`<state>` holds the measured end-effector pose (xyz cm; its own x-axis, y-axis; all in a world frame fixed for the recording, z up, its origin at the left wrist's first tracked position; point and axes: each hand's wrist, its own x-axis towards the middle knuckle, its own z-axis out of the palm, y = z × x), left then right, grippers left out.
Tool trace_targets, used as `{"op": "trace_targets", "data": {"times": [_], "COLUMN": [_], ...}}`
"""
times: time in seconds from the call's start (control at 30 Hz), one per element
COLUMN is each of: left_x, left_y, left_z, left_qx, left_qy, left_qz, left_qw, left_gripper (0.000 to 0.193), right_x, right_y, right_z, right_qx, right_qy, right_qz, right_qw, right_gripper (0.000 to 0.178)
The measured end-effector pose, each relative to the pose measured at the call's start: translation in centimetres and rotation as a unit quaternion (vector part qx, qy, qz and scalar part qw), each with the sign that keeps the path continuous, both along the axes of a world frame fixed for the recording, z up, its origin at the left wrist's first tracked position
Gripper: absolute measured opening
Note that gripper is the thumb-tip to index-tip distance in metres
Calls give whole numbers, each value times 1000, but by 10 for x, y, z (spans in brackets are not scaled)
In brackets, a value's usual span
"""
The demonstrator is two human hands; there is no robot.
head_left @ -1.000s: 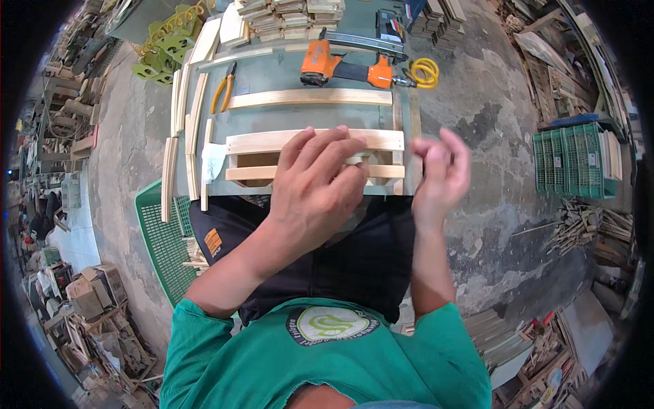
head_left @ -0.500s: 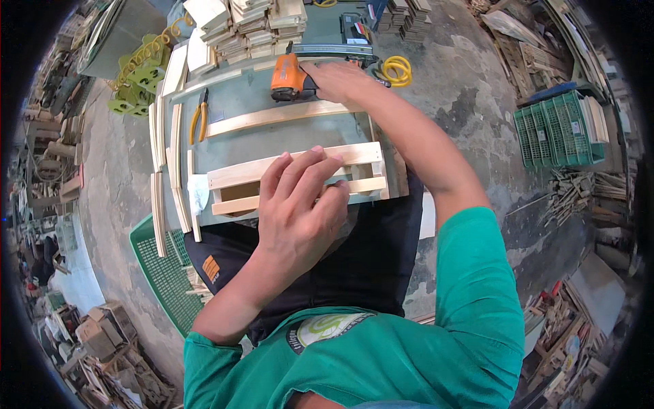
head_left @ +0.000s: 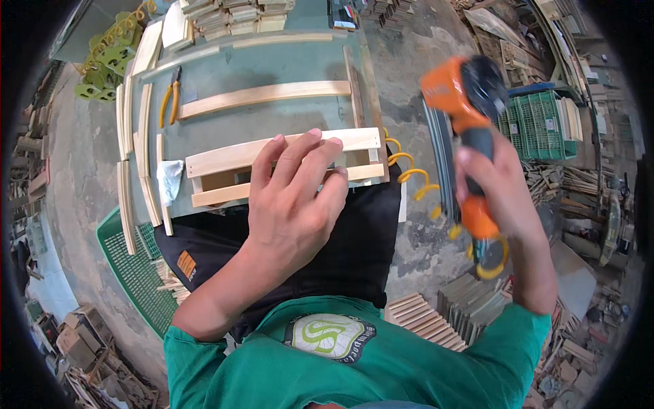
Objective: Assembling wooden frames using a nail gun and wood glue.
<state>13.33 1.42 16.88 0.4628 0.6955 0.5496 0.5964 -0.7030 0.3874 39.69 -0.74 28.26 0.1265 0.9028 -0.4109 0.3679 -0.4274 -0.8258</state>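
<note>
A grey, patchy concrete floor (head_left: pixel 402 75) spreads beneath everything. On it stands the table (head_left: pixel 266 65), green-grey on top, its near edge at the dark trousers (head_left: pixel 340 266) of the person, who wears a green shirt (head_left: pixel 340 385). An open-mesh green crate (head_left: pixel 129 259) sits low at the left, beside the trousers; more green crates (head_left: pixel 538 123) stand well off to the right. A pile of pale wood pieces (head_left: pixel 235 17) rises at the table's far side.

The wooden frame (head_left: pixel 225 157), two long rails joined near their ends, lies along the near edge of the table. The left grip (head_left: pixel 293 198) reaches across both rails, its fingers slightly spread and their tips on the farther one; I cannot tell whether it pinches the wood.

The orange nail gun (head_left: pixel 449 92) is held up in the air, right of the table and clear of the frame. The right grip (head_left: pixel 501 177) is wrapped around its dark handle, slightly blurred. A coiled yellow hose (head_left: pixel 427 187) hangs between the table's right side and the gun's lower end.

Beyond the frame a single slat (head_left: pixel 266 97) crosses the table, and bundled strips (head_left: pixel 125 204) line the left side. Yellow-handled pliers (head_left: pixel 176 99) lie just beside the slat's left end. Smallest is a crumpled white scrap (head_left: pixel 170 180), near the frame's left end.
</note>
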Motion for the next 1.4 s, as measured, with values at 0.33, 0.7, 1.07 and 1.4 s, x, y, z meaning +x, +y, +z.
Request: {"op": "trace_targets", "data": {"times": [0.33, 0.7, 1.07, 1.4], "left_x": [1, 2, 0, 2], "left_y": [1, 2, 0, 3], "left_z": [-6, -7, -4, -8], "left_qx": [9, 10, -10, 15], "left_qy": [-8, -17, -10, -23], "left_qz": [-6, -7, -10, -12], "left_qw": [1000, 1000, 1000, 1000], "left_gripper": [5, 5, 9, 6], "right_x": [-63, -86, -88, -88], "right_y": [-81, -73, -68, -65], "right_z": [59, 67, 68, 68], "right_qx": [-110, -121, -132, -141], "right_qy": [118, 134, 153, 154], "right_qz": [-149, -139, -142, -126], "right_qw": [976, 974, 969, 970], "right_gripper": [35, 42, 51, 49]}}
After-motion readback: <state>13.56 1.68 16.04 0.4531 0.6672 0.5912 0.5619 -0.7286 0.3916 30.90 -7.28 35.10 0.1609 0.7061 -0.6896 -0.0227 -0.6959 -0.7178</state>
